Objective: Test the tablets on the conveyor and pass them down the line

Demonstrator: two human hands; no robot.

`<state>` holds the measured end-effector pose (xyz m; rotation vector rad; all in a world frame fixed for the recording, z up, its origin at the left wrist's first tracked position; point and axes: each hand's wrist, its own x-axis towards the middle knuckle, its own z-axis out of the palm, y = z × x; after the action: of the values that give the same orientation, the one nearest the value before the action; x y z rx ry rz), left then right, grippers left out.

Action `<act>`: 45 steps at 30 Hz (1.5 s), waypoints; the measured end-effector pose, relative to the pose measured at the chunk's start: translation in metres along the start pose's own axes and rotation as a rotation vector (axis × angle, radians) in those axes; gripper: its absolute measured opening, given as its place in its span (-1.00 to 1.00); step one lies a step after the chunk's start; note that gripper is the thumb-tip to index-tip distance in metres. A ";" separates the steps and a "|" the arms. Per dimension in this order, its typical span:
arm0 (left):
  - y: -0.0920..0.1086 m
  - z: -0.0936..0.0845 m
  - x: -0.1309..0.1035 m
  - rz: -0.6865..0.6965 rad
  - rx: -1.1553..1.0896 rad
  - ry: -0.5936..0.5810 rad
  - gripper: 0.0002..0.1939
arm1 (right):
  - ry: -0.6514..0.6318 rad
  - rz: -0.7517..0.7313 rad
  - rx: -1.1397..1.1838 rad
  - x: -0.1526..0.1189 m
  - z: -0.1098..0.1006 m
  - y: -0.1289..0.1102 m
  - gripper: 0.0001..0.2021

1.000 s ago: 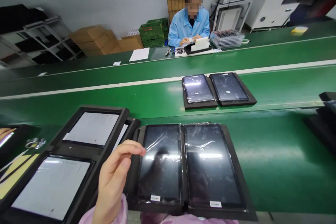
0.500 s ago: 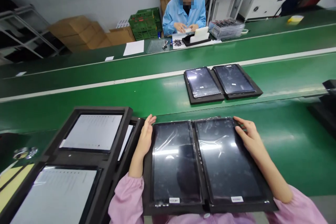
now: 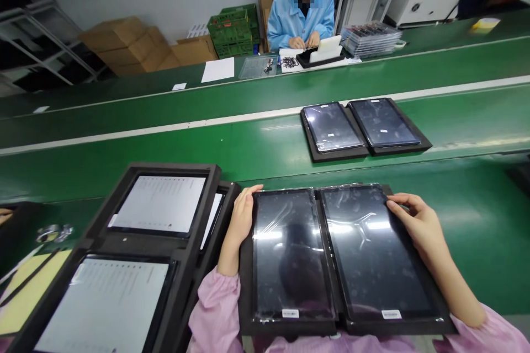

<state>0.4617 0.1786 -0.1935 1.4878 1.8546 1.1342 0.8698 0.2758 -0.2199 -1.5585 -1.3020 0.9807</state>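
Note:
In front of me is a black foam tray (image 3: 247,287) with two dark-screened tablets side by side, the left tablet (image 3: 290,253) and the right tablet (image 3: 372,253). Both carry clear film and a small white label near the lower edge. My left hand (image 3: 242,218) is closed against the tray's upper left side, its fingertips at the corner. At the upper right edge, my right hand (image 3: 420,226) grips the tray, thumb on top and the other fingers partly hidden. The tray's near edge is close to my body.
Stacked black trays (image 3: 144,248) with lit white-screen tablets stand at left. Beyond, another tray (image 3: 368,149) with two dark tablets lies on the green conveyor (image 3: 165,154). A co-worker (image 3: 304,16) in blue sits across. Yellow sheets (image 3: 33,287) lie at lower left.
The whole view has shifted, so things appear further right. My left fingers have come in from spread to the tray's corner. My right hand has slid slightly down the right edge.

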 end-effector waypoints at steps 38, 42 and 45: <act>0.102 0.035 0.026 0.184 0.414 -0.689 -0.39 | -0.029 -0.223 -0.093 0.014 0.010 0.011 -0.57; 0.084 -0.004 -0.006 0.246 0.111 -0.416 -0.20 | -0.018 -0.307 -0.071 0.000 -0.006 0.001 -0.56; 0.065 -0.025 -0.055 0.276 -0.022 -0.153 -0.22 | -0.220 -0.632 -0.181 -0.031 -0.033 -0.006 -0.56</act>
<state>0.4918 0.1222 -0.1319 1.8057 1.5647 1.1226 0.8946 0.2416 -0.2019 -1.0590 -1.9230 0.6473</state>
